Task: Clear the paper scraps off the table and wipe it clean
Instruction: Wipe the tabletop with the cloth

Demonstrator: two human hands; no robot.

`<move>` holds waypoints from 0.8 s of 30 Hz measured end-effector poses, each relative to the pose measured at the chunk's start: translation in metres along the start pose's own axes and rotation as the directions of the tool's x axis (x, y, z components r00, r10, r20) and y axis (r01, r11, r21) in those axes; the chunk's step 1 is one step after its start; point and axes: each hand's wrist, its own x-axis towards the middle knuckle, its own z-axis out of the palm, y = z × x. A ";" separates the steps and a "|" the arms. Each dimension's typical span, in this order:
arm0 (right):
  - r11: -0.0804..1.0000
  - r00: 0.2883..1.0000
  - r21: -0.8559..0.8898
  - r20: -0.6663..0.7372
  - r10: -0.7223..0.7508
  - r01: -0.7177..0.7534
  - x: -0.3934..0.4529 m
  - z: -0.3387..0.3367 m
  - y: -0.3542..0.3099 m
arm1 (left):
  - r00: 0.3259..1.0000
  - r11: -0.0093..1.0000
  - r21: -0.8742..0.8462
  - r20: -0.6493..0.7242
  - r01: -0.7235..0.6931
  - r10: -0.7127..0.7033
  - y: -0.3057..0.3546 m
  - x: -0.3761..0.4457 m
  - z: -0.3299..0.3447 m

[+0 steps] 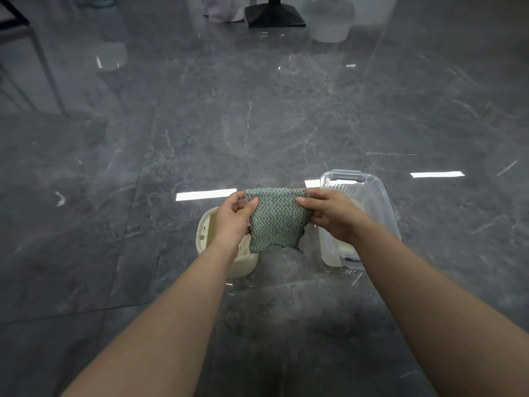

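Cloth (275, 219) above cream bin (206, 224), clear tub (375, 193).

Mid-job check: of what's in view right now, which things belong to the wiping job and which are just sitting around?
In the job:
- green cloth, held stretched between both hands
- left hand
- right hand

Just lying about:
- cream bin below the left hand
- clear plastic tub below the right hand
- black table base far off
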 end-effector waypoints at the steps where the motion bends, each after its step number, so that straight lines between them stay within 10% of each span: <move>1: 1.000 1.000 0.009 0.013 0.001 -0.002 0.000 0.002 -0.003 | 1.000 1.000 0.006 -0.005 -0.008 0.008 0.006 0.000 -0.003; 12: 0.947 0.914 -0.072 -0.250 -0.320 0.311 -0.014 0.044 -0.127 | 0.983 0.982 0.052 -0.005 -0.184 0.184 0.154 -0.004 0.012; 24: 0.898 0.877 -0.156 -0.200 -0.436 0.411 -0.127 0.121 -0.398 | 0.961 0.963 -0.005 -0.067 -0.269 0.268 0.440 -0.096 -0.007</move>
